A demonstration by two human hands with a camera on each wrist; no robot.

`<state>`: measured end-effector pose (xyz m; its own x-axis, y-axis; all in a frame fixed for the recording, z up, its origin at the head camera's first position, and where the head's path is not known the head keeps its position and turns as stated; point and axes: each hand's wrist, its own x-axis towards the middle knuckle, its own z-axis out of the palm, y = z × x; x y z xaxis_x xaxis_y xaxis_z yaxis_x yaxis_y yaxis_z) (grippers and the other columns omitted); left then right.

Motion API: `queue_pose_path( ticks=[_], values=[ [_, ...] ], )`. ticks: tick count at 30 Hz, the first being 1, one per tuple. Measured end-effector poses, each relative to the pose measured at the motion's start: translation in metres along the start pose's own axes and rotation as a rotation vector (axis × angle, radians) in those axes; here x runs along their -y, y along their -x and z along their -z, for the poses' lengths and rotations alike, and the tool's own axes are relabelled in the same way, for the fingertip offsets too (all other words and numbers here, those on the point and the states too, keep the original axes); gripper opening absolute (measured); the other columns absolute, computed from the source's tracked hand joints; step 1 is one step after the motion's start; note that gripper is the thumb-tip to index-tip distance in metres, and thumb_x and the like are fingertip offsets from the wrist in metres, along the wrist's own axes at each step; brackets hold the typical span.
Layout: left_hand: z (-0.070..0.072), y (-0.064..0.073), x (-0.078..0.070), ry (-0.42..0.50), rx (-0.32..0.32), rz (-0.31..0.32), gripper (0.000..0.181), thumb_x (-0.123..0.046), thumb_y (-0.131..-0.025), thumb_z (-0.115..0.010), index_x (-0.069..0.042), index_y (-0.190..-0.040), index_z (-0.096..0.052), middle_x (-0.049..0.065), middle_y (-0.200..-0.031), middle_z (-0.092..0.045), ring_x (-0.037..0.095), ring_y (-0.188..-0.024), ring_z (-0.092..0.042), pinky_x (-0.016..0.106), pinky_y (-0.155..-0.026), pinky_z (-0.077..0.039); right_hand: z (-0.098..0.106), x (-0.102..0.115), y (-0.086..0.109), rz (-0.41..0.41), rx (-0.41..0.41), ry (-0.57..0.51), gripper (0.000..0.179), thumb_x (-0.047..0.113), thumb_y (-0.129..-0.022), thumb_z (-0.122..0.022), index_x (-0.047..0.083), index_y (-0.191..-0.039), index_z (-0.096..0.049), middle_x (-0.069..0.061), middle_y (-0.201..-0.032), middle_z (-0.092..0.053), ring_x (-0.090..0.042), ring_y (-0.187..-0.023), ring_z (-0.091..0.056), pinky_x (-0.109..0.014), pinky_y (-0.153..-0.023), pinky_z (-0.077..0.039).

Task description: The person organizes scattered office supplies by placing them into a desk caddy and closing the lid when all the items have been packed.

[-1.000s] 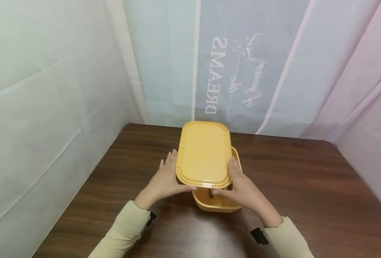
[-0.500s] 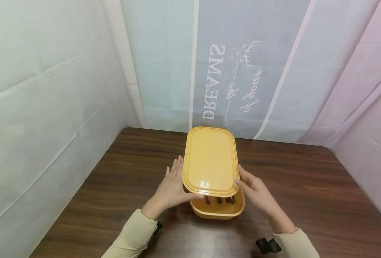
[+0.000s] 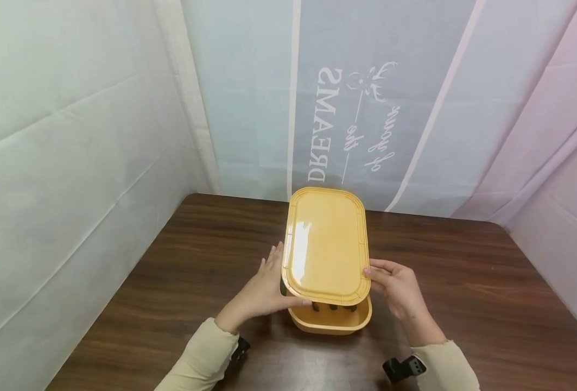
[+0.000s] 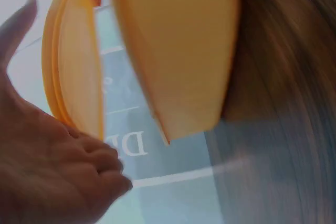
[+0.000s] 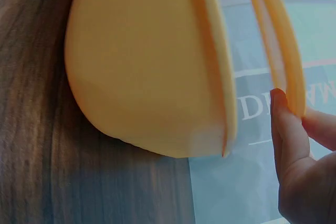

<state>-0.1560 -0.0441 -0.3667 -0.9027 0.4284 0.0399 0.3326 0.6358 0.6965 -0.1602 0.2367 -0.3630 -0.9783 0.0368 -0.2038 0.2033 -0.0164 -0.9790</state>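
Note:
A yellow lid (image 3: 324, 244) is held raised above a yellow rectangular box (image 3: 329, 325) on the table. My right hand (image 3: 398, 288) pinches the lid's right edge, thumb above and fingers below, as the right wrist view shows. My left hand (image 3: 264, 290) lies along the lid's left side with its fingers straight. In the left wrist view, the left thumb (image 4: 20, 24) stands apart from the lid while the fingers touch its edge. Dark small items (image 3: 334, 307) show inside the box under the lid, too covered to identify.
The dark wood-grain table (image 3: 464, 282) extends to both sides of the box. A blue-grey cloth (image 3: 366, 108) with mirrored lettering hangs at its back edge, and a pale cloth (image 3: 83, 163) hangs along the left.
The lid has shifted slightly right. My right hand has moved from the near right corner, with its thumb at the front, to a pinch on the right edge. The left hand follows the lid.

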Motion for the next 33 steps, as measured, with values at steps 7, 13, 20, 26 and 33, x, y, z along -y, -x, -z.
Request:
queue_pose_path(
  ticks=[7,13,20,26,33],
  values=[
    [0.01,-0.008,0.002,0.679,0.024,0.139,0.044,-0.021,-0.101,-0.043,0.012,-0.129,-0.049,0.023,-0.12,-0.06,0.031,-0.115,-0.055,0.044,-0.097,-0.043,0.007,0.001,-0.001,-0.02,0.056,-0.03,0.043,0.001,-0.092,-0.058,-0.022,-0.125,-0.043,-0.003,-0.089,-0.068,-0.012,-0.081,-0.068,-0.027,-0.074,-0.055],
    [0.006,-0.014,0.008,0.893,0.039,0.266,0.036,-0.01,-0.098,-0.048,0.019,-0.117,-0.053,0.014,-0.093,-0.07,0.012,-0.079,-0.068,0.031,-0.076,-0.055,0.011,0.001,0.0,-0.017,0.07,-0.025,0.045,0.003,-0.092,-0.059,-0.022,-0.126,-0.043,-0.003,-0.091,-0.068,-0.011,-0.082,-0.068,-0.028,-0.075,-0.054],
    [0.0,-0.016,0.015,0.96,0.082,0.272,0.036,-0.008,-0.097,-0.05,0.022,-0.117,-0.051,0.022,-0.097,-0.068,0.012,-0.076,-0.069,0.028,-0.073,-0.055,0.019,-0.003,0.0,0.004,0.101,-0.06,0.037,0.004,-0.091,-0.061,-0.016,-0.121,-0.052,0.0,-0.09,-0.069,-0.01,-0.082,-0.068,-0.028,-0.076,-0.054],
    [-0.009,-0.015,0.018,0.929,0.082,0.316,0.034,-0.007,-0.097,-0.051,0.021,-0.116,-0.053,0.024,-0.099,-0.068,0.013,-0.077,-0.069,0.027,-0.073,-0.055,0.025,-0.005,0.005,0.008,0.132,-0.139,0.012,0.001,-0.09,-0.061,0.003,-0.1,-0.069,-0.001,-0.089,-0.069,-0.011,-0.082,-0.068,-0.027,-0.076,-0.054],
    [-0.015,-0.014,0.02,0.893,0.081,0.313,0.033,-0.006,-0.097,-0.052,0.02,-0.115,-0.054,0.024,-0.098,-0.068,0.015,-0.079,-0.069,0.028,-0.073,-0.055,0.026,0.002,0.009,0.066,0.195,-0.261,0.021,-0.003,-0.091,-0.058,0.011,-0.088,-0.073,-0.004,-0.087,-0.071,-0.012,-0.08,-0.069,-0.027,-0.075,-0.054]
  ],
)
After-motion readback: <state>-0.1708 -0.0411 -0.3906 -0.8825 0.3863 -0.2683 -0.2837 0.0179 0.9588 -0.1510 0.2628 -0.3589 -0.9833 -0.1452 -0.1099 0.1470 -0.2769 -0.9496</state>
